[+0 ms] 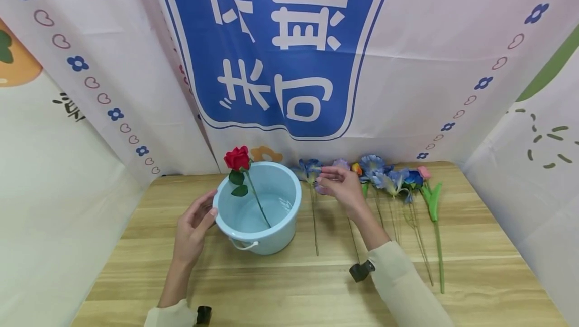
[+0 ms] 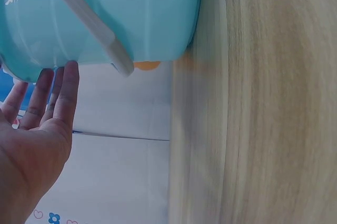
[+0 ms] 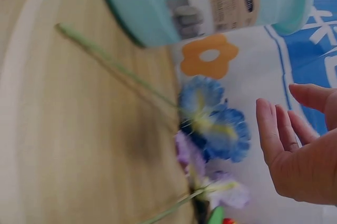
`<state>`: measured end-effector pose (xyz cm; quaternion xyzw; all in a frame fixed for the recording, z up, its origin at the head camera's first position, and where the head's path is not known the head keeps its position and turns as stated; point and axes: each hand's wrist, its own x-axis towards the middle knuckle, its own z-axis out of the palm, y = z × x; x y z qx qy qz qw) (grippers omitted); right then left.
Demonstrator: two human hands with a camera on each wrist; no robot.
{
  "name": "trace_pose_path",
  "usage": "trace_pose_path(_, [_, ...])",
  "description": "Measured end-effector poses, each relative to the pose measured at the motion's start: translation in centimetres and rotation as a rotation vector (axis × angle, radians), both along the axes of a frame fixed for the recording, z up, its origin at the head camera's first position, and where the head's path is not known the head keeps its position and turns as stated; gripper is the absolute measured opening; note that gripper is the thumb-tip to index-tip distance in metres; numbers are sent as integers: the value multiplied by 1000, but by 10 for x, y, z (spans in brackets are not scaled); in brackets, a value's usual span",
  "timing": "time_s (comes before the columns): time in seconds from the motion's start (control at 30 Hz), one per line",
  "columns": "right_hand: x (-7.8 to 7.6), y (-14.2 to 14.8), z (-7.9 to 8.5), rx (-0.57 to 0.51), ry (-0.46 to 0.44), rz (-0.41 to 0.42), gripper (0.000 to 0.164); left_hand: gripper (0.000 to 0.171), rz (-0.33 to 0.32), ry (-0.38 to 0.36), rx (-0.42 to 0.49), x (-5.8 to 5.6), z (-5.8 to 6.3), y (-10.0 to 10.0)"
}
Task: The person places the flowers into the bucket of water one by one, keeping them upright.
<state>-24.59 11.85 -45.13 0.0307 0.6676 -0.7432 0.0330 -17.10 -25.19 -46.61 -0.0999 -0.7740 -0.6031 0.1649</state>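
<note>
A light blue bucket [image 1: 271,239] stands on the table with a red rose [image 1: 237,158] leaning inside it, bloom above the rim. My left hand [image 1: 194,229] rests against the bucket's left side, with fairly straight fingers touching near the rim. Over the flowers to the right, my right hand [image 1: 341,189] is held with fingers extended and nothing between them. Nearest to it are a blue flower [image 3: 216,121] and a pale purple flower [image 3: 226,190], lying with their stems on the table. In the right wrist view, a gap shows between that hand and the blue petals.
Further right lie several artificial flowers, including a light blue one [image 1: 373,165], a dark blue one [image 1: 413,179] and a pink one [image 1: 423,172] with green leaves. The bucket's white handle [image 1: 244,245] hangs at its front. A printed cloth [image 1: 407,91] stands behind the wooden table [image 1: 289,292].
</note>
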Motion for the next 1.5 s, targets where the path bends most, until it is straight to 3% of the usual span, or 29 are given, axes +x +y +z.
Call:
trace_pose_path(0.3, [-4,5,-23,16,-79,0,45,41,-13,17,4,1,2,0])
trace_pose_path(0.67, [-8,-1,-53,105,-86,38,44,41,6,-6,-9,0,-2,-2])
trace_pose_path(0.8, [-6,-2,-56,145,-86,46,45,42,7,-8,-10,0,-2,-2])
trace_pose_path(1.13, [-7,-7,-65,77,-143,96,45,41,-3,-5,2,1,-1,-1])
trace_pose_path(1.5, [-6,-11,-65,84,-145,110,43,41,1,-9,7,1,0,-1])
